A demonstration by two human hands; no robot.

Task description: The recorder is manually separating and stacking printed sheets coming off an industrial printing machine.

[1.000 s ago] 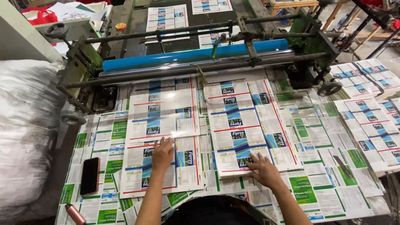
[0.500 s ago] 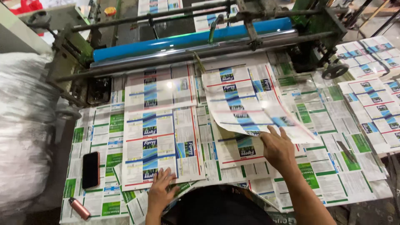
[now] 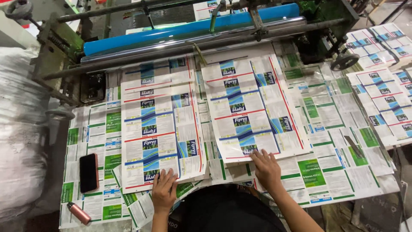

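Resting flat and open-fingered, the left hand [image 3: 164, 190] and right hand [image 3: 267, 168] are pressed on thin, floppy, slippery printed label sheets [image 3: 253, 107], best taken by their near edges.

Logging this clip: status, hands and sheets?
Left hand flat on left printed stack. Right hand at right printed stack edge. Phone clear, far left.

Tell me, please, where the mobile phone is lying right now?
In the head view the black phone lies flat on the green-printed sheets at the table's left side, left of the left hand and just above a small pink cylinder.
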